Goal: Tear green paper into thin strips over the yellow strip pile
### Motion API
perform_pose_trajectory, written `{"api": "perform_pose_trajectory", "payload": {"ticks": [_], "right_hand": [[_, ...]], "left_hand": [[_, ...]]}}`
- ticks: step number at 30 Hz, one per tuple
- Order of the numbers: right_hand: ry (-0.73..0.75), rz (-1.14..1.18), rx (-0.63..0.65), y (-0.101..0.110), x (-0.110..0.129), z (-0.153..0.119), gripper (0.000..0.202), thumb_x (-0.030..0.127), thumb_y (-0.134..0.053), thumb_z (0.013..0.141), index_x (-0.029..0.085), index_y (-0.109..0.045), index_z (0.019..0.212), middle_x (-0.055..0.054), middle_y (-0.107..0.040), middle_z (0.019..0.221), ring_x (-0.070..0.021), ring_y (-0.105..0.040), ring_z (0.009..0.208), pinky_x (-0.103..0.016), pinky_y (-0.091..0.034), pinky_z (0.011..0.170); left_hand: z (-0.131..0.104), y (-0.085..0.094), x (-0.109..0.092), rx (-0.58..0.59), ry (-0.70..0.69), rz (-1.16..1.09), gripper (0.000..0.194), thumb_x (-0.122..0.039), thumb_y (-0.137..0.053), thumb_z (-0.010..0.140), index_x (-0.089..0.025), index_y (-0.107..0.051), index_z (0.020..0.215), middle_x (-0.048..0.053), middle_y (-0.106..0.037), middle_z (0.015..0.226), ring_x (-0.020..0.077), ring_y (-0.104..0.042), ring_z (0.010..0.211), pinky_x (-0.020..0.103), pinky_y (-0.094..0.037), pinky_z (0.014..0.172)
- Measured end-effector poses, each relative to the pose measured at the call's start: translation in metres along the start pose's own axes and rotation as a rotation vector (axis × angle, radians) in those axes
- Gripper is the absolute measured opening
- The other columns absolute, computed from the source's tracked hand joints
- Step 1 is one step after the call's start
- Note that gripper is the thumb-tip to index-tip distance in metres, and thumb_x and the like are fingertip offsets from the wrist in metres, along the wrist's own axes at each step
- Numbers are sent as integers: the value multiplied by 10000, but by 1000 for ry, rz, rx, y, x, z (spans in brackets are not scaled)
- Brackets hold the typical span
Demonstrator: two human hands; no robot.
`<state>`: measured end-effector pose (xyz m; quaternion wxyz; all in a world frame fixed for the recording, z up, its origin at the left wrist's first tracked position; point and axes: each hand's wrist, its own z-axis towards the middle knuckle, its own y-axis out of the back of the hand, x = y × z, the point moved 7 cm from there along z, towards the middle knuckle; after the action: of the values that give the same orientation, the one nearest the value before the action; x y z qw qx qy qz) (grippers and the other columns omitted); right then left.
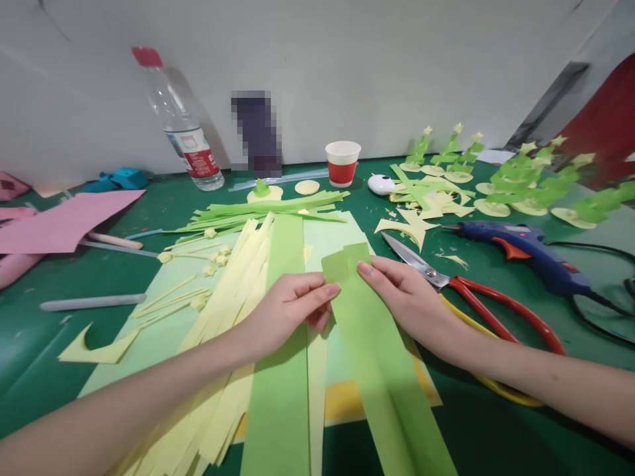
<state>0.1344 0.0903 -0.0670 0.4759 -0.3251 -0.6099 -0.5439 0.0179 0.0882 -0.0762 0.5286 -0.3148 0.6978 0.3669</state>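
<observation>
Both hands hold a wide green paper strip (pixel 387 370) near its far end, which shows two overlapping flaps. My left hand (pixel 297 301) pinches the strip's left edge between thumb and fingers. On the right edge, close to the top, my right hand (pixel 401 284) grips it with the thumb on top. Another wide green strip (pixel 278 396) lies flat under my left wrist, beside a bundle of pale yellow strips (pixel 218 370). Red-handled scissors (pixel 441 277) lie partly open, their handles partly beneath my right forearm.
A blue glue gun (pixel 526 251) with a black cable lies right. Behind stand a bottle (pixel 191 132), a paper cup (pixel 342 164) and several paper plants (pixel 526 182). Thin green strips (pixel 268 210), yellow scraps (pixel 409 228) and pink paper (pixel 69 218) lie on the green table (pixel 30 344).
</observation>
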Motion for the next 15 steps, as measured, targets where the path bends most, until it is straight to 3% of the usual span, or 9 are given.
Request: {"api": "perform_pose_trajectory", "payload": {"ticks": [15], "right_hand": [[-72, 63, -23, 3, -4, 2, 279, 379, -365, 837, 197, -354, 625, 36, -348, 605, -97, -353, 549, -217, -333, 495]], "left_hand": [[1, 1, 2, -19, 28, -3, 327, -290, -434, 850, -181, -425, 542, -37, -504, 444, 94, -494, 448, 232, -386, 522]]}}
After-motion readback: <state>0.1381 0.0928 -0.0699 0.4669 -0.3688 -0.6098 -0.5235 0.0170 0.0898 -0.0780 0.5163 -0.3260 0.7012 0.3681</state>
